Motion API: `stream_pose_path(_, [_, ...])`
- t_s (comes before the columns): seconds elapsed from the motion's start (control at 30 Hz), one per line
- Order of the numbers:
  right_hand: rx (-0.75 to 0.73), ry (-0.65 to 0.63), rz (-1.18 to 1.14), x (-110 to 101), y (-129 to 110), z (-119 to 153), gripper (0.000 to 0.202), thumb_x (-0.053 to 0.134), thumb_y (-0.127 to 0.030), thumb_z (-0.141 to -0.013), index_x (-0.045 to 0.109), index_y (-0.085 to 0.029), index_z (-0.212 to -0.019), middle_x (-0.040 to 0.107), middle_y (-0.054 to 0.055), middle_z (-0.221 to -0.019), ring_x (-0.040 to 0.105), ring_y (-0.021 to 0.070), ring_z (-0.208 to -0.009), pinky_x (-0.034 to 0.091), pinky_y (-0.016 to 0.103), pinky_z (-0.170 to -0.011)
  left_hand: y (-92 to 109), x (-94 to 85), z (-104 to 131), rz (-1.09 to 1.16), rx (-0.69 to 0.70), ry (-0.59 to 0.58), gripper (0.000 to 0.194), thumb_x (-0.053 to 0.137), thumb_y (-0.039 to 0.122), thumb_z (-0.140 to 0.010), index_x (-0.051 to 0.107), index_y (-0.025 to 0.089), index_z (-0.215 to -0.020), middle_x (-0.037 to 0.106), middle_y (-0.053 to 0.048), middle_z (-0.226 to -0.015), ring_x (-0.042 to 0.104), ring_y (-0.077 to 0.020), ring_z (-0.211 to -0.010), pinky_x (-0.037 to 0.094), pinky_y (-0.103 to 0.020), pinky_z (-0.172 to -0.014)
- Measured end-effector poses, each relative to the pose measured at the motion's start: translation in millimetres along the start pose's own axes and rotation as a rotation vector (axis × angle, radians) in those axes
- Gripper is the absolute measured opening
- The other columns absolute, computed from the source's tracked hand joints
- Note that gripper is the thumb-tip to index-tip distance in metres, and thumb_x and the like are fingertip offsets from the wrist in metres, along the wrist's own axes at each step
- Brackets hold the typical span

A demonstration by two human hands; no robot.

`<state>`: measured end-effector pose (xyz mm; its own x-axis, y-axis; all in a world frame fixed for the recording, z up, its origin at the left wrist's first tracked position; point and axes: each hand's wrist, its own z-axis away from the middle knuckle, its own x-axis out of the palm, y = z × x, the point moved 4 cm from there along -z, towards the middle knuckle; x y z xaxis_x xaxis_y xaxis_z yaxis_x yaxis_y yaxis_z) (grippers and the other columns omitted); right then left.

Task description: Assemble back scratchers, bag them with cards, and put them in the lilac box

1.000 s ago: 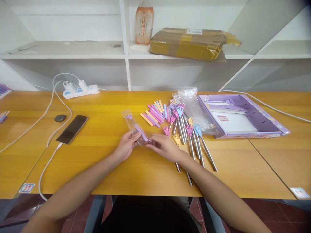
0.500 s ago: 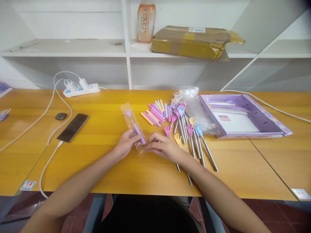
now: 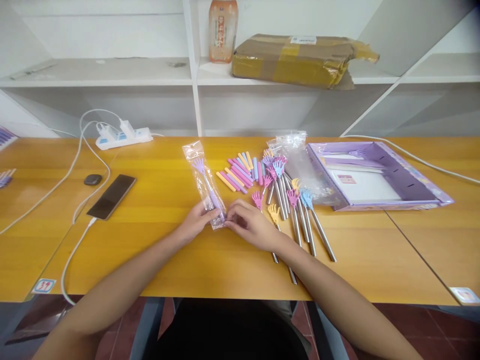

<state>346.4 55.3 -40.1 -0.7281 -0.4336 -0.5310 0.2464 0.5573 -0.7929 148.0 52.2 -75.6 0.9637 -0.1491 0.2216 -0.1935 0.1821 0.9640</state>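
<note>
A purple hand-shaped scratcher (image 3: 206, 181) with a purple grip lies inside a clear plastic bag (image 3: 194, 150). My left hand (image 3: 198, 220) pinches the bag and the grip near the lower end. At the bag's lower right edge, the fingers of my right hand (image 3: 249, 223) are closed on the plastic. To the right lie several metal scratchers (image 3: 296, 220) with pink, yellow, blue and purple heads. Behind my right hand, several pink, yellow, blue and purple grips (image 3: 238, 175) lie in a loose pile.
Clear bags (image 3: 296, 155) lie beside an open purple box (image 3: 378, 202). On the left are a phone (image 3: 112, 197), a black earbud case (image 3: 93, 179) and a power strip (image 3: 125, 138) with white cables. A taped carton (image 3: 288, 62) sits on the shelf.
The bag has straightened and its top reaches farther back and up. My left thumb now lies over the grip, and my right fingers have moved slightly up along the bag's edge.
</note>
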Motion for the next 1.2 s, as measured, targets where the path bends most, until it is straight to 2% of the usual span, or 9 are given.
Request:
stream_pose_path(0.1, [0.022,0.031,-0.011,-1.9,1.8,-1.0,0.015,0.065,-0.035,-0.107,0.062,-0.023,-0.098,0.062,0.004,-0.099,0.06,0.0158,-0.081,0.051,0.031,-0.072,1.3,1.8,0.4,0.019,0.014,-0.044,0.042,0.09,0.052,-0.083,0.076,0.02,-0.107,0.078,-0.006,-0.103,0.072,-0.0222,-0.095,0.057,-0.033,-0.089])
stream_pose_path(0.2, [0.103,0.031,-0.078,-1.5,7.3,-1.6,0.021,0.068,-0.04,-0.105,0.063,-0.023,-0.094,0.063,0.001,-0.088,0.059,0.0145,-0.074,0.049,0.03,-0.068,4.4,5.5,0.5,-0.043,0.019,-0.106,0.043,0.098,0.042,-0.075,0.074,0.02,-0.103,0.076,-0.005,-0.097,0.071,-0.0213,-0.09,0.057,-0.031,-0.084])
stream_pose_path(0.37, [0.316,-0.011,-0.476,5.2,19.4,-0.5,0.042,0.079,-0.057,-0.094,0.057,-0.024,-0.105,0.066,-0.002,-0.084,0.063,0.0137,-0.069,0.054,0.028,-0.06,3.0,7.7,-0.5,-0.058,0.002,-0.139,0.046,0.099,0.038,-0.074,0.071,0.019,-0.105,0.075,-0.004,-0.093,0.07,-0.019,-0.084,0.056,-0.03,-0.079])
stream_pose_path(0.47, [0.387,-0.087,-0.605,7.4,20.9,0.1,0.047,0.082,-0.06,-0.091,0.059,-0.022,-0.107,0.068,-0.002,-0.085,0.066,0.0132,-0.07,0.058,0.028,-0.061,1.7,8.6,-0.7,-0.037,-0.001,-0.158,0.046,0.099,0.039,-0.073,0.071,0.019,-0.104,0.077,-0.005,-0.093,0.072,-0.0196,-0.083,0.057,-0.031,-0.079])
stream_pose_path(0.57, [0.398,-0.139,-0.618,6.0,19.4,0.4,0.044,0.08,-0.06,-0.093,0.063,-0.02,-0.1,0.07,0.0,-0.085,0.066,0.0119,-0.07,0.059,0.028,-0.064,1.5,8.8,-0.9,-0.032,-0.006,-0.17,0.046,0.1,0.039,-0.073,0.073,0.019,-0.103,0.079,-0.007,-0.096,0.074,-0.0216,-0.086,0.059,-0.033,-0.081])
stream_pose_path(0.73, [0.401,-0.125,-0.593,4.2,19.2,0.6,0.047,0.081,-0.063,-0.091,0.064,-0.019,-0.095,0.071,0.0,-0.083,0.066,0.0125,-0.069,0.059,0.027,-0.063,-0.4,6.2,-1.7,-0.077,0.0,-0.186,0.046,0.099,0.038,-0.075,0.073,0.018,-0.108,0.08,-0.009,-0.102,0.076,-0.0233,-0.094,0.06,-0.035,-0.087])
stream_pose_path(0.9, [0.418,-0.118,-0.595,3.8,17.7,0.5,0.048,0.085,-0.062,-0.087,0.064,-0.019,-0.091,0.067,-0.003,-0.073,0.066,0.0125,-0.065,0.058,0.026,-0.059,2.3,7.0,-1.0,-0.121,0.029,-0.217,0.049,0.098,0.038,-0.077,0.069,0.016,-0.111,0.077,-0.005,-0.095,0.071,-0.0179,-0.085,0.057,-0.03,-0.081])
stream_pose_path(1.1, [0.42,-0.194,-0.677,2.2,8.5,0.7,0.045,0.08,-0.061,-0.093,0.063,-0.02,-0.092,0.071,-0.002,-0.072,0.07,0.0127,-0.062,0.062,0.028,-0.065,8.9,12.6,4.1,-0.076,0.036,-0.296,0.041,0.095,0.041,-0.081,0.068,0.016,-0.1,0.072,-0.001,-0.083,0.062,-0.0125,-0.068,0.051,-0.027,-0.067])
stream_pose_path(1.2, [0.433,-0.288,-0.729,2.0,2.9,2.4,0.044,0.081,-0.059,-0.093,0.061,-0.019,-0.094,0.072,-0.002,-0.077,0.072,0.012,-0.063,0.062,0.027,-0.064,7.5,14.2,8.0,-0.054,-0.014,-0.36,0.043,0.096,0.039,-0.079,0.07,0.016,-0.105,0.074,-0.003,-0.088,0.066,-0.0148,-0.071,0.052,-0.028,-0.07])
